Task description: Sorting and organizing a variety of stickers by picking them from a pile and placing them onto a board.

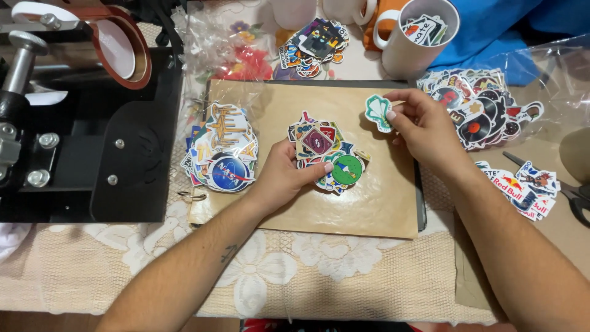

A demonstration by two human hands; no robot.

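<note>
My left hand [284,174] grips a fanned stack of colourful stickers [324,147] just above a tan paper sheet [369,203]. A dark red square sticker lies on top of the stack and a green round one shows at its lower right. My right hand [424,126] pinches a single green and white sticker [377,112] between thumb and fingers, up and to the right of the stack.
A black heat press [80,141] fills the left side. A bagged sticker pile [222,147] lies left of the sheet, and more piles sit at the far middle [316,44], right [485,110] and lower right [525,187]. White mugs [418,37] stand behind. Scissors [568,190] lie at the right edge.
</note>
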